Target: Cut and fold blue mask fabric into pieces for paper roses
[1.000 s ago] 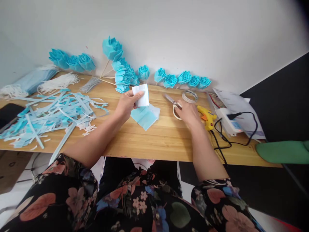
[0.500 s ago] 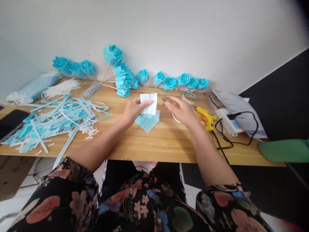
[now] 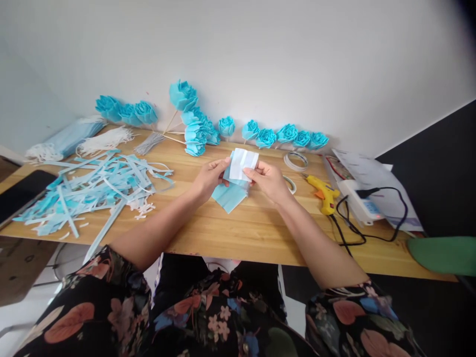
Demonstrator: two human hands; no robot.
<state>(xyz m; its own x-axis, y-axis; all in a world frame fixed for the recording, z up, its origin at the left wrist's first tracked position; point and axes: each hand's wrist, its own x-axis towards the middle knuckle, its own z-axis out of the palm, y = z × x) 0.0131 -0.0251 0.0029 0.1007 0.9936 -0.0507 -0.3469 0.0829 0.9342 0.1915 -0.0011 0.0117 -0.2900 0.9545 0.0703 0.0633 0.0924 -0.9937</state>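
Above the middle of the table, my left hand [image 3: 206, 181] pinches the left edge of a cut piece of face-mask fabric [image 3: 244, 162], white on its near side with blue showing behind. The right edge of that piece is between the thumb and fingers of my right hand [image 3: 268, 181]. Just below it, light-blue fabric pieces [image 3: 229, 199] lie overlapping on the wood, partly covered by the held piece and my fingers. A roll of tape [image 3: 290, 185] rests beside my right hand, half hidden by it.
Blue fabric flowers [image 3: 266, 138] on sticks lean along the wall. Cut strips [image 3: 107, 186], a phone [image 3: 28, 193] and stacked masks [image 3: 69, 136] are on the left. A yellow glue gun [image 3: 324, 194], a power strip [image 3: 359, 201] with cords and another tape roll [image 3: 296, 161] are at right.
My right hand has moved left and taken hold of the fabric piece's right edge. A small dark tip at its fingers earlier no longer shows. The view has shifted slightly.
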